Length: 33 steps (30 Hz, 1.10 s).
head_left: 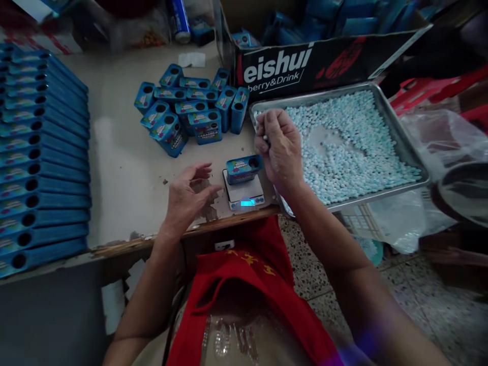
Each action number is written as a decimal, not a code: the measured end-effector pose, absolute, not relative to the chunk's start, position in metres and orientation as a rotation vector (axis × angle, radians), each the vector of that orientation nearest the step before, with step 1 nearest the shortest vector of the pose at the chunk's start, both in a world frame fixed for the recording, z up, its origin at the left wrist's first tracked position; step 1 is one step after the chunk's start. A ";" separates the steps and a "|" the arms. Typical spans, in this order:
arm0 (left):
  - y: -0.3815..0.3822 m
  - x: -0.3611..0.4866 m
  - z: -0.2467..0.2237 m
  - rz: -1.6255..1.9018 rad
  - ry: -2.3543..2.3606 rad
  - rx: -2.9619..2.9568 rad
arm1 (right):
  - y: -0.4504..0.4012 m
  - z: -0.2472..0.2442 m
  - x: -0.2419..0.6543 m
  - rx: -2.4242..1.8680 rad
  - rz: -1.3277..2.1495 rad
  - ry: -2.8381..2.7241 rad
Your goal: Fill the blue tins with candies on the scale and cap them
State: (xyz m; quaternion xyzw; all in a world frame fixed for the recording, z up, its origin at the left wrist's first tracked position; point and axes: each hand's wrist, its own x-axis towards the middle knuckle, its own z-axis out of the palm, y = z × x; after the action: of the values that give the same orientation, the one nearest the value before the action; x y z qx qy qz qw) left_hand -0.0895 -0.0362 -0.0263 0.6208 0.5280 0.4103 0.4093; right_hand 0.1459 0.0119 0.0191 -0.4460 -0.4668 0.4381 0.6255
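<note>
A small blue box (242, 169) with a dark round hole in its top stands on a compact digital scale (244, 193) near the table's front edge. To the left of the scale, my left hand (190, 195) is held with its fingers apart and nothing in them. My right hand (280, 147) is closed above the left rim of a metal tray (414, 145), just right of the blue box. Small pale candies show between its curled fingers. Many light blue and white candies (343, 168) are spread over the tray.
Several blue boxes (205, 127) stand grouped behind the scale. Long rows of similar boxes (46, 170) fill the table's left side. A black carton (282, 66) with more blue packs stands behind the tray. Clear plastic bags (446, 137) lie at the right. A can (180, 23) is at the back.
</note>
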 end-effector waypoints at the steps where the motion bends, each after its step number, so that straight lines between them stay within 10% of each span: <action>1: -0.037 -0.093 -0.028 1.035 1.336 1.539 | 0.011 0.018 0.143 -1.025 0.992 -1.098; 22: -0.036 -0.114 -0.028 1.108 1.391 1.521 | 0.000 0.034 0.234 -1.105 0.800 -1.044; 33: -0.025 -0.070 0.013 1.139 1.442 1.836 | -0.093 -0.038 0.355 -2.077 0.263 -2.341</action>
State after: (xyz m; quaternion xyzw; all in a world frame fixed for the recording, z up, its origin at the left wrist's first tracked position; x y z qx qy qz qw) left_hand -0.0704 -0.0253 0.0127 0.6808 0.5349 0.4222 0.2686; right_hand 0.3548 -0.0932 -0.0382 -0.6615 -0.7453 0.0837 0.0005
